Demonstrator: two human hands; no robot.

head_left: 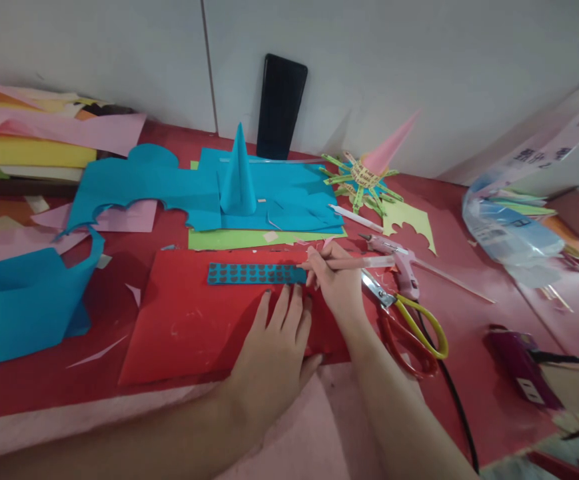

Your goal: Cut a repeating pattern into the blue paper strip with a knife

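My right hand (336, 277) is closed around a pen (359, 263), its tip at the right end of a blue paper strip (249, 273). Rows of dark rounded marks cover most of that strip. My left hand (279, 333) lies flat with fingers stretched out, the fingertips at the strip's lower edge. Both strip and hand rest on a red sheet (179, 313). Just right of my right hand lie scissors (409, 327) with one yellow and one red handle, beside a pink glue gun (399, 257).
A blue paper cone (239, 180) stands on blue sheets behind the strip. Farther right is a pink cone (389, 147) on a fringed piece. A phone (282, 107) leans against the wall. Paper scraps (49, 133) pile up left; a plastic bag (509, 220) and purple power socket (524, 367) are right.
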